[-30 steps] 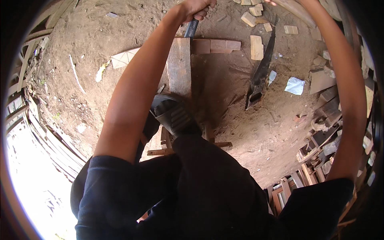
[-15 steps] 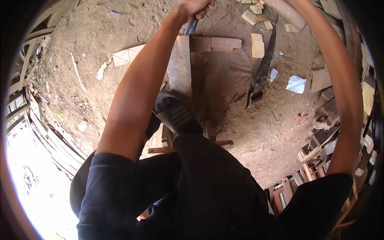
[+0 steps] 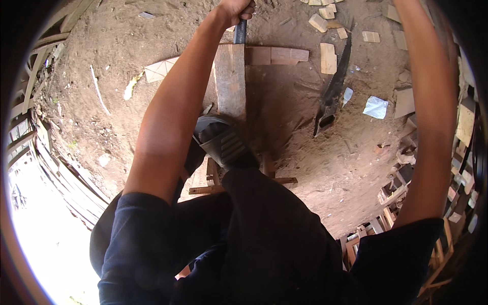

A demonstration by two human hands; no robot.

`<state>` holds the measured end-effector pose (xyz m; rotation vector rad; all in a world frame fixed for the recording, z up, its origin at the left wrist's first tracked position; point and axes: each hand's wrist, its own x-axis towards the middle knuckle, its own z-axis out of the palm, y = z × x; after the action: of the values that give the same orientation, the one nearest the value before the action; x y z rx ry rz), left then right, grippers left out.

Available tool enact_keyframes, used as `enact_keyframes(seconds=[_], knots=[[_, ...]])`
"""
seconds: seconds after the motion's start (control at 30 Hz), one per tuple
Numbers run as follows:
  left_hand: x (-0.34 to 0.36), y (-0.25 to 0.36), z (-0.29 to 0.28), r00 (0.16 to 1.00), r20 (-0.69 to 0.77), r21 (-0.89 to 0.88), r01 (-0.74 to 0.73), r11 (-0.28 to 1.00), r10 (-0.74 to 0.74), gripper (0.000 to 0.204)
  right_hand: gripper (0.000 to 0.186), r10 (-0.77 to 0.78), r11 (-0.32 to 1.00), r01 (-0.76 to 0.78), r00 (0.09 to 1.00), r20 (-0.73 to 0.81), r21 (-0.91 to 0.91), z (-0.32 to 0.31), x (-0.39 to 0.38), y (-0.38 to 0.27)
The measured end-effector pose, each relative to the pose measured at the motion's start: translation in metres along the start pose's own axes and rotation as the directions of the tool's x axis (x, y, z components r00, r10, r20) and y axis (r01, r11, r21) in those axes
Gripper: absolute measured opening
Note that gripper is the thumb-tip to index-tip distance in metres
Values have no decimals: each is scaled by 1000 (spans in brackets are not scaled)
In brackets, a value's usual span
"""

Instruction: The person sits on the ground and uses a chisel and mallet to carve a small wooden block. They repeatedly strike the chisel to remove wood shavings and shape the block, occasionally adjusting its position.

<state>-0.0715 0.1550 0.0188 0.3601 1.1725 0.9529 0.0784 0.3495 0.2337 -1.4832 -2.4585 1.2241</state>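
At the top edge, my left hand (image 3: 238, 9) is closed round a dark flat bar-like tool (image 3: 240, 32); its exact kind is unclear. The tool's lower end meets the far end of a weathered wooden plank (image 3: 230, 76), where the contact is partly hidden. My sandalled foot (image 3: 222, 140) rests on the near end of this plank. My right forearm (image 3: 429, 66) rises along the right side and leaves the picture at the top, so the right hand and anything it holds are out of sight.
A handsaw (image 3: 333, 96) lies on the dirt floor, right of the plank. Several wood blocks (image 3: 328, 58) and a pale plastic scrap (image 3: 375, 107) are scattered nearby. Flat wood pieces (image 3: 277, 56) lie behind the plank. Stacked timber (image 3: 401, 190) lines the right; a slatted wooden structure (image 3: 35, 81) bounds the left.
My right arm has swung outward to the right, and the pale wooden cylinder near it has left the picture. My left hand and the tool have shifted slightly left.
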Motion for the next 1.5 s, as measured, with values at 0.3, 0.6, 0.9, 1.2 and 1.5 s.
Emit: enact_keyframes(seconds=[0.3,0.6,0.9,1.2,1.5], knots=[[-7,3,15,1000,0,10,-22,1000,22,24,41,178,958,-42,861,477,-282,-4,-5,-7],[-22,-2,-2,998,-56,-44,19,999,-22,23,63,58,992,-47,994,91,-120,47,-10,-21],[-3,-17,4,997,-44,-20,-62,998,61,26,66,-13,864,162,954,300,-476,12,-22,-12],[-39,10,21,995,-99,41,-25,999,29,30,31,-138,989,141,987,86,-34,47,2,-20],[-30,-1,20,995,-94,103,-29,994,39,33,35,136,976,-73,940,312,-205,21,-19,-32]])
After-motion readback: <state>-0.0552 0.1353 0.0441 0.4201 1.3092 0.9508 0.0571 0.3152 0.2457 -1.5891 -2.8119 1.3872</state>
